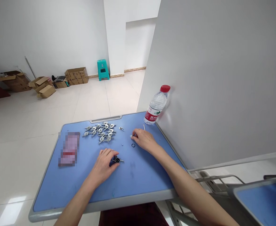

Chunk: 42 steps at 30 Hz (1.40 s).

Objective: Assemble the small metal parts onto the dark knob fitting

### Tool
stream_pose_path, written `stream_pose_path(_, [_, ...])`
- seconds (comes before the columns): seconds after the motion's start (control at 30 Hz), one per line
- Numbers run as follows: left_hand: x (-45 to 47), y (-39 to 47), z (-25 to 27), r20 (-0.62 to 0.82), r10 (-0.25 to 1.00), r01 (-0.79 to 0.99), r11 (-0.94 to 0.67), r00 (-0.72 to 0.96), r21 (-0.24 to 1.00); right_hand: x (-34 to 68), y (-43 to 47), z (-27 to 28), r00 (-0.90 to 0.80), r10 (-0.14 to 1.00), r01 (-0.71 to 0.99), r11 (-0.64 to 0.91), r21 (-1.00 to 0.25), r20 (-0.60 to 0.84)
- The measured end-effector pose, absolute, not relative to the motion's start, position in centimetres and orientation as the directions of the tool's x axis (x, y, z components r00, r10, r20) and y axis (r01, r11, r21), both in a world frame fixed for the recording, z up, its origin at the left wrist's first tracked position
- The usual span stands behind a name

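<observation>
On the blue desk, my left hand (106, 163) has its thumb and fingers closed around a small metal part with a black round middle (117, 160). A thin metal end of it sticks out to the right. Farther up and to the right, my right hand (142, 138) pinches a small pale piece (131, 136) that is mostly hidden by the fingertips. Just below these fingertips lies a black ring (133, 145). A thin metal rod (144, 127) shows behind the right hand. A tiny piece (122, 145) lies between the hands.
Several silver metal parts (101, 131) lie in a pile at the back left, with a single one (121, 128) beside it. A blurred purple rectangle (69, 149) lies on the left. A red-capped water bottle (155, 106) stands near the grey panel (211, 78).
</observation>
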State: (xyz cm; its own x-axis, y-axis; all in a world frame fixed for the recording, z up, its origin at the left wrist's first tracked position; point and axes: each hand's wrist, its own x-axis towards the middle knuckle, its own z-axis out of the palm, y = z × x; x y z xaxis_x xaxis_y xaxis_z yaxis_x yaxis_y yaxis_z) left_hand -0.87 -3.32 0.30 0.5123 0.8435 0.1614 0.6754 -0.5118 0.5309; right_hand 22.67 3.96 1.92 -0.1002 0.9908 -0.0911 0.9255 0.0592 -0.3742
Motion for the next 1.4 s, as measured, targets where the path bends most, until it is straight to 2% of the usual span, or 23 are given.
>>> stream_pose_path(0.2, [-0.7, -3.3, 0.7, 0.129, 0.849, 0.683, -0.494, 0.513, 0.538, 22.7, 3.5, 2.4, -0.153, 0.984, 0.905, 0.105, -0.413, -0.085])
stream_pose_path(0.67, [-0.7, -3.6, 0.7, 0.098, 0.844, 0.680, -0.489, 0.528, 0.547, 25.2, 2.9, 4.8, -0.144, 0.983, 0.883, 0.078, -0.462, -0.110])
stream_pose_path(1.1, [-0.5, -3.5, 0.5, 0.089, 0.832, 0.661, -0.495, 0.548, 0.563, 23.0, 2.3, 3.1, -0.263, 0.932, 0.897, 0.141, -0.420, -0.249])
stream_pose_path(1.3, [-0.4, -3.5, 0.8, 0.093, 0.828, 0.659, -0.503, 0.553, 0.559, 23.5, 2.0, 3.5, -0.277, 0.941, 0.875, 0.164, -0.455, -0.194])
stream_pose_path(1.4, [-0.5, -3.5, 0.7, 0.104, 0.830, 0.652, -0.502, 0.548, 0.568, 25.0, 2.3, 4.0, -0.176, 0.978, 0.877, 0.103, -0.469, -0.116])
